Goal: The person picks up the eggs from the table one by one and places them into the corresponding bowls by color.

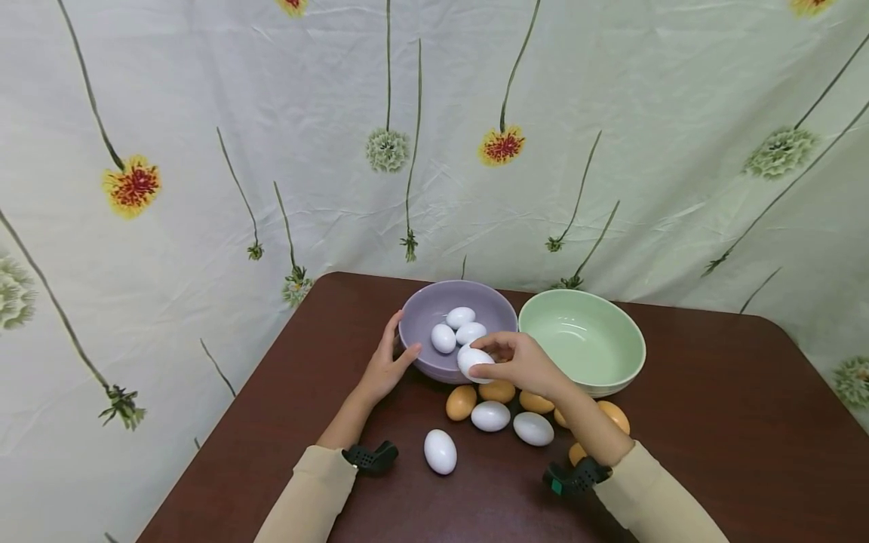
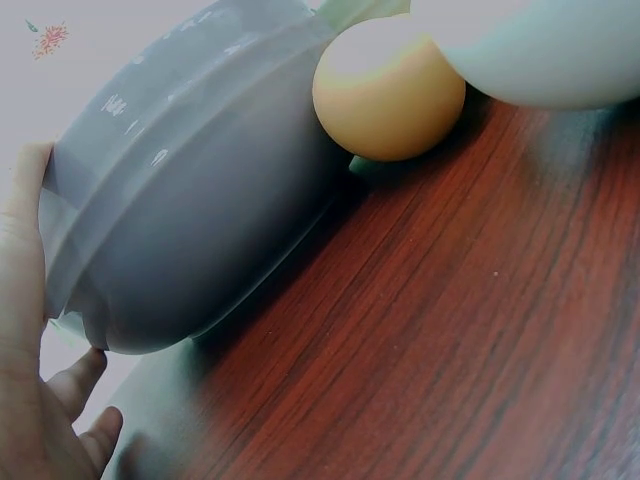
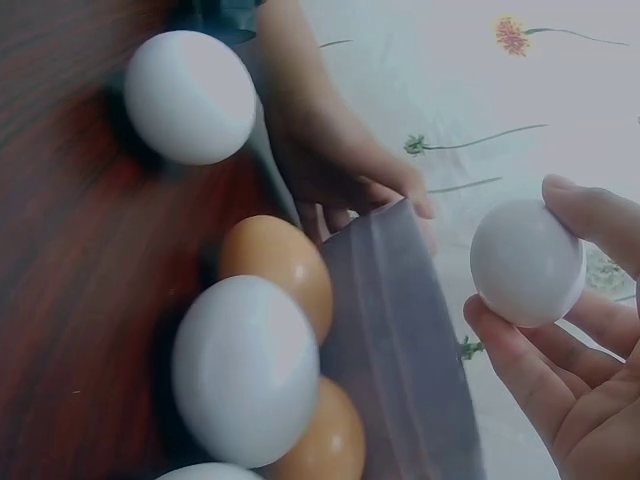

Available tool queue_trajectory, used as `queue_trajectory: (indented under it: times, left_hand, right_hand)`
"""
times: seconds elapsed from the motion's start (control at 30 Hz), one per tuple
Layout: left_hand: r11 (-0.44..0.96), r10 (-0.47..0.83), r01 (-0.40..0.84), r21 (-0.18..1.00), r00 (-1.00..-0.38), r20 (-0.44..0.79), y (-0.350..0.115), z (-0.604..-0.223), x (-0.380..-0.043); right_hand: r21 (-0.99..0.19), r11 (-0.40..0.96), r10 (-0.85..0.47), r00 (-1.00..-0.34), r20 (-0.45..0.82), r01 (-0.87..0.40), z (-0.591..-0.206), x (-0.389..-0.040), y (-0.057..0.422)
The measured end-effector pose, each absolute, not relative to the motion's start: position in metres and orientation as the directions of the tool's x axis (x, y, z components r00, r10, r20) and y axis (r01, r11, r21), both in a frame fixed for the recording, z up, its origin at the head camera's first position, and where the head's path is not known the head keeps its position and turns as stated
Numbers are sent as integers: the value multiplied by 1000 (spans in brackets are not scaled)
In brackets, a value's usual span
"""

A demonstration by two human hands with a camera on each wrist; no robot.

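My right hand (image 1: 519, 360) pinches a white egg (image 1: 474, 363) between thumb and fingers, over the near rim of a purple bowl (image 1: 424, 302). The same white egg (image 3: 527, 262) shows in the right wrist view, clear of the bowl's edge. In the bowl lie several white eggs (image 1: 443, 338). My left hand (image 1: 385, 366) holds the bowl's left side, its thumb near the rim; in the left wrist view other fingers (image 2: 80, 385) bend by the underside. Brown eggs (image 1: 461, 403) and white eggs (image 1: 490, 415) lie on the table in front of the bowls.
A light green bowl (image 1: 580, 335) stands right of the purple one, with no eggs visible inside. One white egg (image 1: 440, 452) lies apart, nearer the front of the dark wooden table (image 1: 720, 407). Behind hangs a flowered cloth (image 1: 462, 204). My right forearm partly covers some brown eggs.
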State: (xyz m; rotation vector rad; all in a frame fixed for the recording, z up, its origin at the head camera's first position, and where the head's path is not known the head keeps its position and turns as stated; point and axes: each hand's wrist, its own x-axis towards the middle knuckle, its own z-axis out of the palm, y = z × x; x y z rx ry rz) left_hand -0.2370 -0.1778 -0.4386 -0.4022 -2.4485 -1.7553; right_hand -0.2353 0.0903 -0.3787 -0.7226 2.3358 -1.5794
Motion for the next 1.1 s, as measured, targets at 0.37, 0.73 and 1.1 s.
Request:
queue_trajectory:
  times: [0.37,0.73,1.1]
  left_hand:
    - [301,158,269,915,-960,231,-178,-439,-237]
    - [295,163,285,912,-955,247,-178,-443,-240]
    - [274,163,284,919,-955,247,-180,-445,-242]
  right_hand:
    - [-905,310,-512,-853,101,-292,-374,-244,82]
    - [-911,283,-506,-854,123,-299,-381,-256,67]
    - [-911,311,-492,-866,89,-270,-387,-263,53]
